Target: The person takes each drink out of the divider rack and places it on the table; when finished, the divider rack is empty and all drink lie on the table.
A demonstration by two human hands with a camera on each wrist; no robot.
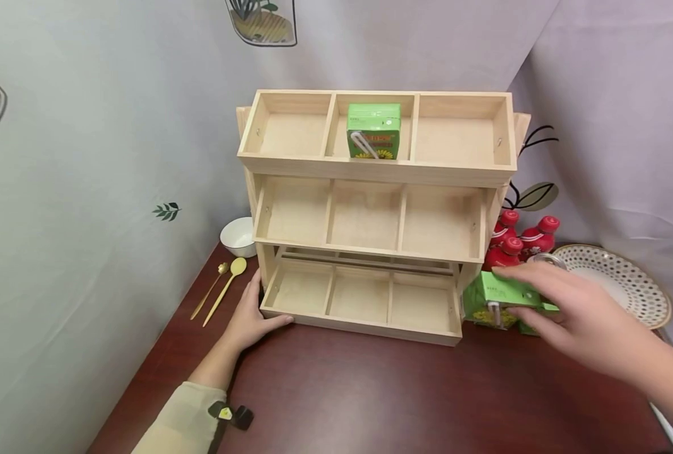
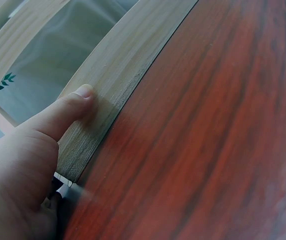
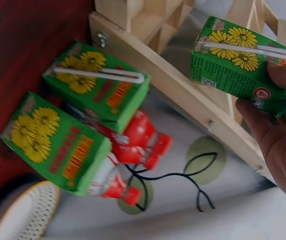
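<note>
A three-tier wooden display rack (image 1: 361,325) with divided compartments stands on the dark red table. My left hand (image 1: 251,318) grips its lower left corner; in the left wrist view the thumb (image 2: 78,102) presses on the bottom tray's front board. At the rack's right side my right hand (image 1: 580,309) pinches a green drink carton (image 3: 233,62) with yellow flowers and a white straw on it, held above the table. Another green carton (image 1: 373,130) sits in the top tier's middle compartment. Two more cartons (image 3: 98,82) stand beside the rack in the right wrist view.
Red-capped bottles (image 1: 504,253) and a dotted plate (image 1: 654,296) are behind my right hand. Left of the rack are a white bowl (image 1: 238,236), a gold spoon (image 1: 236,267) and a smaller gold utensil (image 1: 221,269). Grey cloth (image 1: 115,126) hangs around the table.
</note>
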